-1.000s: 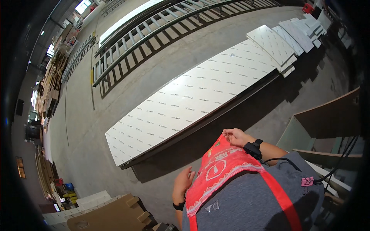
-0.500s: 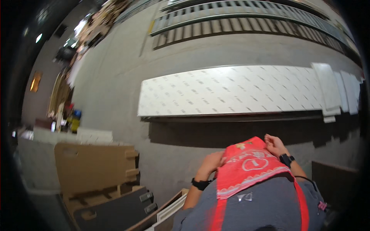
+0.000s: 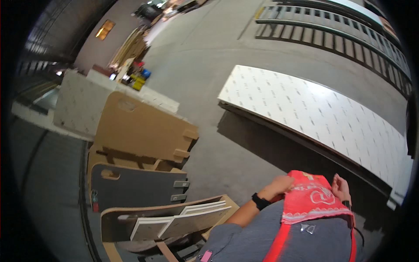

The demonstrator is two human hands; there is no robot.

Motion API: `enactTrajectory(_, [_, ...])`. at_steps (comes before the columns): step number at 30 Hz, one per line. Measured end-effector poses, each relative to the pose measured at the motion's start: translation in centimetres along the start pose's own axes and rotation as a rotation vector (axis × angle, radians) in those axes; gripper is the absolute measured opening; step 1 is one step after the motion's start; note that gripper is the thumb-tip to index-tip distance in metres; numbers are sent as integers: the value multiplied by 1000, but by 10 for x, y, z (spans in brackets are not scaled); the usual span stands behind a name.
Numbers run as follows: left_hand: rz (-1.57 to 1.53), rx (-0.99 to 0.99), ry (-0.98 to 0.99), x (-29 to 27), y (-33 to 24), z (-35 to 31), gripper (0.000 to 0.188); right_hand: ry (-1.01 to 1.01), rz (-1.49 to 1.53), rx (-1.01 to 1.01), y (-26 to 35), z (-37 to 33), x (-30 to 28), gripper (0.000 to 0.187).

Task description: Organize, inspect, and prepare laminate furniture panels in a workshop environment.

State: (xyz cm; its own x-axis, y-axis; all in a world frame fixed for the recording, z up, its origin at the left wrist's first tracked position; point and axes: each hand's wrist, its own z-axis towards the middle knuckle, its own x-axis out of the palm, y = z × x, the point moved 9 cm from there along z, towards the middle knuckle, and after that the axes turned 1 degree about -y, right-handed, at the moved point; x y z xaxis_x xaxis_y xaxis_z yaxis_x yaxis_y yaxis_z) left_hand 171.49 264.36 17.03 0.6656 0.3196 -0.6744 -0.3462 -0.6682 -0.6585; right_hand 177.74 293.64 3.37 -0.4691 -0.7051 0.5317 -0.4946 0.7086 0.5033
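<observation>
My left hand is at the left edge of the red apron I wear. Its fingertips reach the cloth and are partly hidden, so its grip does not show. To the right of the apron is my right hand, fingers curled in. Whatever lies inside those fingers, if anything, is out of sight. Dark bands circle both wrists. Beyond my hands, a long stack of boards topped by a white patterned sheet stretches to the right, above its shadow on the floor.
To my left stand a brown panel rack, a dark grey panel with a handle slot, and a wooden rack holding several white boards. Metal slatted frames lie at the far right. Grey floor runs between.
My view has swung left, so the white-topped stack shifts right and slants. More of the racks at left shows. Both hands stay by the apron.
</observation>
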Motion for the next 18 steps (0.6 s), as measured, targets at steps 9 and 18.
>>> enactTrajectory(9, [-255,-20,132,0,-2,-23,37,-17,440,174,-25,5,26,10])
enactTrajectory(18, [-45,-161,309,12,-7,-3,47,-259,475,53,-22,-23,-14,11])
